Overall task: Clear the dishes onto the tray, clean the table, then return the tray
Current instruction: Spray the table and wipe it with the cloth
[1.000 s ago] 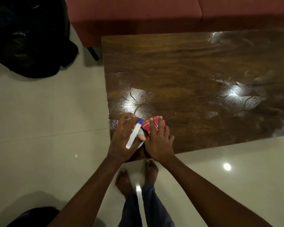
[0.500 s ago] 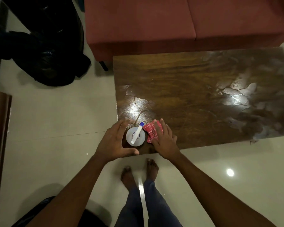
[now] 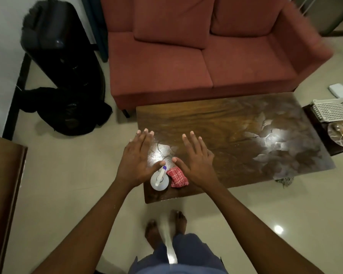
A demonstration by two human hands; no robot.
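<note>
Table [image 3: 216, 123] bare of dishes, with wet streaks and glare across the wood: clearing done by the look of it, wiping done or close to done. Only 2 things on top, both at the near left corner: spray bottle [image 3: 159, 179], upright, seen from above, and folded red checked cloth [image 3: 177, 177] just beside it on the right, touching or nearly so.

Left hand [image 3: 136, 160] flat, fingers spread, holding nothing, hovering above the bottle and the table edge, thumb tip near the nozzle. Right hand [image 3: 197, 160] likewise spread and empty, palm down, above the cloth; contact with the wood cannot be told.

Off the far right end, a low side table [image 3: 325, 133] with a white slatted basket [image 3: 332, 109] and, below it, a shallow dish [image 3: 340, 133] holding what looks like food or crockery, cut off by the frame. Whether that is the tray cannot be told; no other tray in view.

Judged remaining: putting away bottle and cloth, perhaps letting the streaks dry, then returning the tray. Roughly the last third of the job.

Beyond the table, a red sofa [image 3: 196, 62]; to the left, 2 black bags [image 3: 65, 80] on the pale tiled floor [image 3: 67, 175]; bare feet below the near edge.
</note>
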